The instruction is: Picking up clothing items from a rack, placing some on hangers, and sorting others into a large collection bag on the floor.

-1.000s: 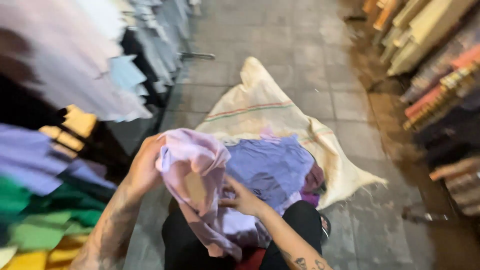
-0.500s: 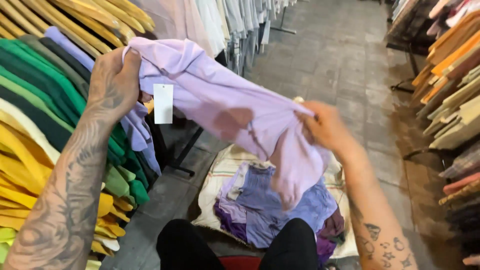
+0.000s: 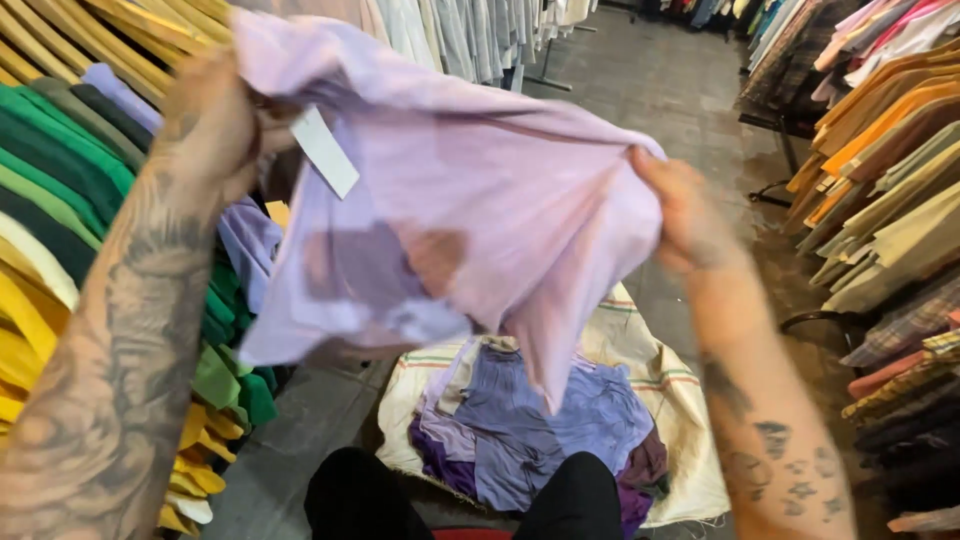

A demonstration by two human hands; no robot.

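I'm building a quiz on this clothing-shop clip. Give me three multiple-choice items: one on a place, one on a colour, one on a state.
1. Where does the pile of purple garments lie? A on a rack; B on a cream sack on the floor; C on a chair.
2. What colour is the thin cloth shirt held up? A lilac; B red; C black.
3. How is that shirt held? A folded flat; B spread between the left hand and right hand; C dropped.

B: the sack lies under the pile. A: pale lilac fabric. B: each hand grips one edge.

Pale lilac cotton garment (image 3: 480,190) with white hanging tag (image 3: 325,152): held aloft, stretched wide, lower edge drooping.
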